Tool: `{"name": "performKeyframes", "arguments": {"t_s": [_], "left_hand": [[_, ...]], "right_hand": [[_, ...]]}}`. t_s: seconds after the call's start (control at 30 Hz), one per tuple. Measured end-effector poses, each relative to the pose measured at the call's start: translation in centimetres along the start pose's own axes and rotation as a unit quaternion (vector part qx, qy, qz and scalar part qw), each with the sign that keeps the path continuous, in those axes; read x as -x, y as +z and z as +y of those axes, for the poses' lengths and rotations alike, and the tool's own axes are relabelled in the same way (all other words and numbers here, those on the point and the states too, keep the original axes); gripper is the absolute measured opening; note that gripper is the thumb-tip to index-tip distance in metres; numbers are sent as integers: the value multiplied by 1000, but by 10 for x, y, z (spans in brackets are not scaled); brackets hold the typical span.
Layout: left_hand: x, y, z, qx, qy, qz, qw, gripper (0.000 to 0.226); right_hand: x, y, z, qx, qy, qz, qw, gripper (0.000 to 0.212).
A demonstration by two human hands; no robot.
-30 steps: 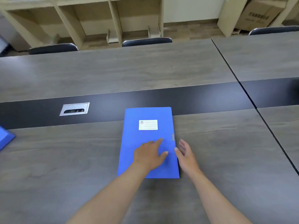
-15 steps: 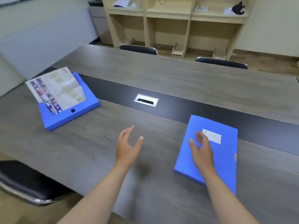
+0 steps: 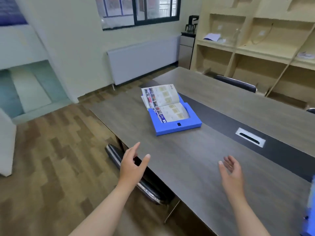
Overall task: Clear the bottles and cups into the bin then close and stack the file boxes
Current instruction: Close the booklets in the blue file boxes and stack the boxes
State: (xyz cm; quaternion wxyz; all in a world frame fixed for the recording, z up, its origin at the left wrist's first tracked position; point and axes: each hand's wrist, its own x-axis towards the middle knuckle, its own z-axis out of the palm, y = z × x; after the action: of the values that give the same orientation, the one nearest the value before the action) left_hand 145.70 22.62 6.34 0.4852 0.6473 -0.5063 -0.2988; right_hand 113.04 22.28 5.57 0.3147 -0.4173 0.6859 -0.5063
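Note:
An open blue file box (image 3: 179, 127) lies on the grey table (image 3: 196, 167) near its far end, with printed leaflets (image 3: 163, 102) standing up out of it. A sliver of the closed blue file box (image 3: 309, 208) shows at the right edge. My left hand (image 3: 133, 165) hovers over the table's near edge, fingers apart and empty. My right hand (image 3: 231, 173) is raised above the table, palm turned inward, also empty. Both hands are well short of the open box. No bottles, cups or bin are in view.
A black chair (image 3: 143, 181) is tucked under the table below my left hand. A metal cable port (image 3: 250, 137) sits in the dark centre strip. Another chair (image 3: 237, 83) and wooden shelves (image 3: 255, 45) stand beyond the table. A radiator (image 3: 143, 60) lines the far wall.
My view has swung left, away from the closed box towards the open one. Both hands have left the closed box and now hang free above the table.

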Motion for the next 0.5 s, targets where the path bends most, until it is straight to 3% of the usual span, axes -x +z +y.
{"name": "performKeyframes", "arguments": {"t_s": [0.2, 0.5], "left_hand": [[-56, -98, -29, 19, -19, 54, 998, 53], [-185, -118, -63, -5, -9, 29, 1000, 49]], "right_hand": [[16, 122, -52, 0, -22, -74, 997, 49], [-65, 246, -60, 77, -21, -105, 991, 59]]}}
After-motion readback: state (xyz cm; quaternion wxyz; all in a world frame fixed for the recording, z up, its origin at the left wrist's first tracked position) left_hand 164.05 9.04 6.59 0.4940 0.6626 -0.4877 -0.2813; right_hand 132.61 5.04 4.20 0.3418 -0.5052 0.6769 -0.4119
